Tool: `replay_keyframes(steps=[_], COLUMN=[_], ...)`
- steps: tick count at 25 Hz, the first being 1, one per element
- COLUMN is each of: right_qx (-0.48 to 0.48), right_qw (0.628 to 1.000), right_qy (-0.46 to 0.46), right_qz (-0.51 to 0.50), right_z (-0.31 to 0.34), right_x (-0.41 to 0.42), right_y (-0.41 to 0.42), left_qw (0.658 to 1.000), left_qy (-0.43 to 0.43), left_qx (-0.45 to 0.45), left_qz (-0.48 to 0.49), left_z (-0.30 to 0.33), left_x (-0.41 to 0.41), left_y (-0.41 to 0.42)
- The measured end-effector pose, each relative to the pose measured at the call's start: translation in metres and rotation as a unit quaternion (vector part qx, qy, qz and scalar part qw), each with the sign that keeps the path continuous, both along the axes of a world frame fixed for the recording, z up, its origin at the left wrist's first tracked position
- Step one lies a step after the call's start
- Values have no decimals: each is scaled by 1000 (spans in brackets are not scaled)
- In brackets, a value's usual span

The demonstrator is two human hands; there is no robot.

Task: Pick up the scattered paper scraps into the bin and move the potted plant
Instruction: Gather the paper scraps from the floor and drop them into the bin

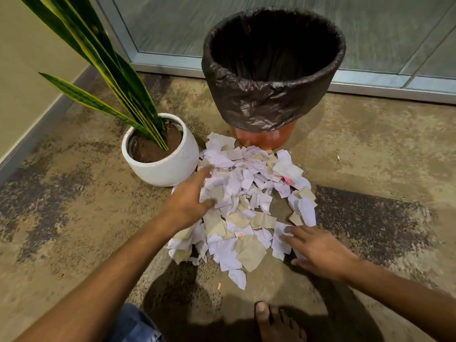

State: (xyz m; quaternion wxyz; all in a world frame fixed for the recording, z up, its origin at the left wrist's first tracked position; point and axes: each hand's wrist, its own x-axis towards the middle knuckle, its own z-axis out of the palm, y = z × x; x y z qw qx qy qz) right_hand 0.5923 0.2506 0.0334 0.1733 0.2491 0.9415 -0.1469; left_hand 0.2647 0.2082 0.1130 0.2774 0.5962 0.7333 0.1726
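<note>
Potted plant (pixel 160 154), white pot, at 10 o'clock on the floor (pixel 74 230), just beside the paper scraps (pixel 246 198) heaped at centre. Left hand (pixel 190 196), fingers spread and slightly curled, presses the heap's 9 o'clock edge. Bin (pixel 271 77), black-lined, at 12 o'clock, touching the heap. Right hand (pixel 318 253), fingers straight, rests on scraps at 4 o'clock.

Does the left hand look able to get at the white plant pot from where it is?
Probably yes. The left hand rests on the paper scraps right beside the white plant pot, with nothing between them; only the leaves lean away overhead.
</note>
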Motion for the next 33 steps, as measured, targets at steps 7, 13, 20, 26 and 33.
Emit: replay_keyframes(steps=[7, 13, 20, 26, 33], right_qx=[13, 49, 25, 88, 107], right_qw=[985, 975, 984, 951, 938], right_qy=[27, -1, 21, 12, -61], right_qz=[172, 218, 174, 296, 325], right_z=[-30, -36, -8, 7, -2], right_x=[-70, -102, -122, -168, -183], right_y=[-5, -2, 21, 29, 30], left_qw=[953, 942, 952, 972, 969], left_qy=[141, 188, 155, -51, -108], left_qx=[-265, -275, -256, -228, -215], left_qz=[30, -27, -58, 10, 50], left_z=[-67, -81, -74, -43, -39], left_x=[-52, -56, -53, -62, -61], left_y=[-27, -43, -42, -26, -27])
